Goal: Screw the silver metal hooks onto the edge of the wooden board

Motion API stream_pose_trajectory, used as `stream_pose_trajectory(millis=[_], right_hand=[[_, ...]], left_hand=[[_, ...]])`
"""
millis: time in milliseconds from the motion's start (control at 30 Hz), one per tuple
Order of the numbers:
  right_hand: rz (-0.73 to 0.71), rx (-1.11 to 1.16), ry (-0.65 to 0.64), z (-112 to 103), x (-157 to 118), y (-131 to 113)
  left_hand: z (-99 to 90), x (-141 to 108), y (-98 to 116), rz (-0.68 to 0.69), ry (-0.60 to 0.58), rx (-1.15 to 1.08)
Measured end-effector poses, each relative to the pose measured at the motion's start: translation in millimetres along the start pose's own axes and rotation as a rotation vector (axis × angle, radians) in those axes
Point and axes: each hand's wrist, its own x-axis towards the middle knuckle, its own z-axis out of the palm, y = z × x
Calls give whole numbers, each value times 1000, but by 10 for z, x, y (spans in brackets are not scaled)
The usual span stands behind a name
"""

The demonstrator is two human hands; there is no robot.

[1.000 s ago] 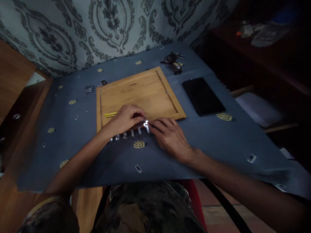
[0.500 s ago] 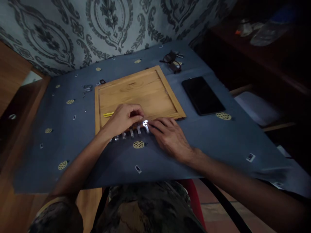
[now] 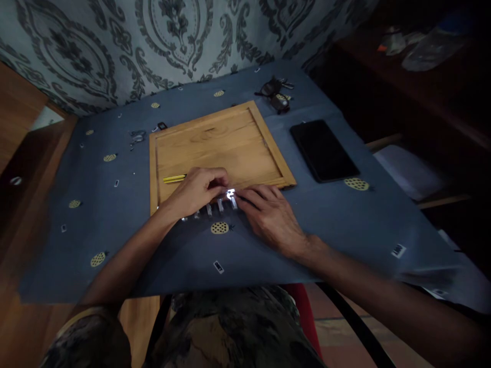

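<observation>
A framed wooden board [image 3: 215,143] lies on the blue patterned cloth. Along its near edge runs a row of several shiny clear or metallic pieces [image 3: 209,209]. My left hand [image 3: 201,185] rests over the near part of the board, thumb and index finger pinched at a bright, glinting piece [image 3: 230,193]. From the right, my right hand [image 3: 268,214] touches the same piece with its fingertips, the fingers held together. What exactly the fingers grip is too small to make out. A yellow and black pencil-like item [image 3: 174,179] lies on the board beside my left hand.
A black tablet or phone [image 3: 324,151] lies right of the board. Sunglasses and keys [image 3: 275,94] sit behind it. Small scissors-like metal items [image 3: 137,137] and a small black object [image 3: 162,125] are at the back left. A patterned curtain [image 3: 176,36] hangs behind the table [image 3: 307,266].
The view has shifted slightly. Both hands keep nearly the same pose at the bright piece, and more of the yellow and black item shows beside my left hand.
</observation>
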Motion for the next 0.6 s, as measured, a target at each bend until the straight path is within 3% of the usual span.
stream_pose_trajectory(millis=[600], right_hand=[[14, 26, -6, 2, -2, -4]], left_hand=[[43, 4, 2, 14, -39, -44]])
